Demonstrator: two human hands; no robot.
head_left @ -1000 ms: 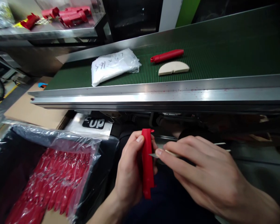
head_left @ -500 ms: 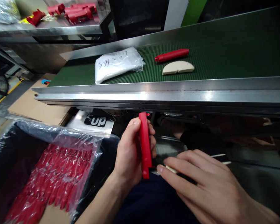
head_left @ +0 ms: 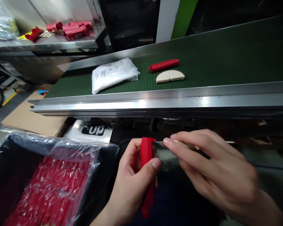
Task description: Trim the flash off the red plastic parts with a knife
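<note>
My left hand (head_left: 136,179) is closed around a long red plastic part (head_left: 146,153), held upright with the thumb across its front. A small red tab sticks out at the part's upper right end. My right hand (head_left: 212,166) pinches a thin knife with a pale handle (head_left: 182,144). Its narrow blade points left and reaches the tab; whether it touches is too small to tell. Part of the handle is hidden by the fingers.
A conveyor with a green belt (head_left: 202,73) runs ahead, bearing a white plastic packet (head_left: 114,75), another red part (head_left: 163,65) and a cream half-round block (head_left: 170,76). On the left, a plastic-lined bin (head_left: 108,163) holds many red parts. More red pieces (head_left: 75,29) lie on a metal shelf.
The red part has moved lower, and my left thumb has shifted down across its front. My right hand has risen, bringing the knife from the part's lower end to its upper end.
</note>
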